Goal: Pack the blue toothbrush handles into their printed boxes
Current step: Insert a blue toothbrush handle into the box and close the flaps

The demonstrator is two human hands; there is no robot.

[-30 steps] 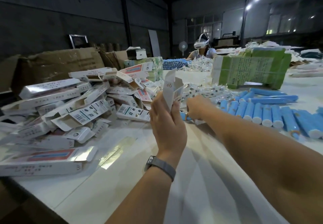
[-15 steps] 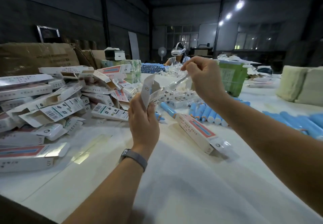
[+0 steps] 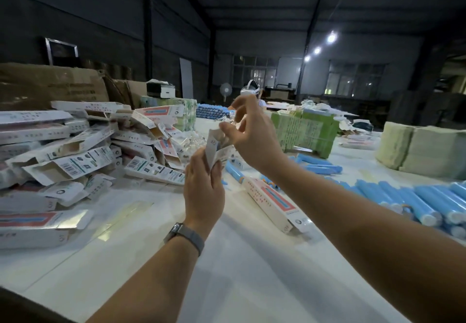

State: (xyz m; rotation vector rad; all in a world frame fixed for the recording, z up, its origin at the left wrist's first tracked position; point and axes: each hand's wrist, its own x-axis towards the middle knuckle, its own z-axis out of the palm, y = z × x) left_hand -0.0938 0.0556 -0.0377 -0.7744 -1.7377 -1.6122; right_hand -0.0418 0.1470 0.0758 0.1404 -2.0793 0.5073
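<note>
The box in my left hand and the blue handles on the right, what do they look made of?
The box looks like thin printed cardboard: a creased flap with a dull white inside. The blue toothbrush handles look like smooth plastic with a faint sheen, though a film wrap cannot be ruled out.

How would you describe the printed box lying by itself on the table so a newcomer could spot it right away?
Start at the white table and find the person's right forearm crossing it. Just to its left lies one long printed box, pointing towards the camera. Unlike the heaped boxes on the left, it lies alone, red-and-blue stripe up, beside a blue handle.
</note>
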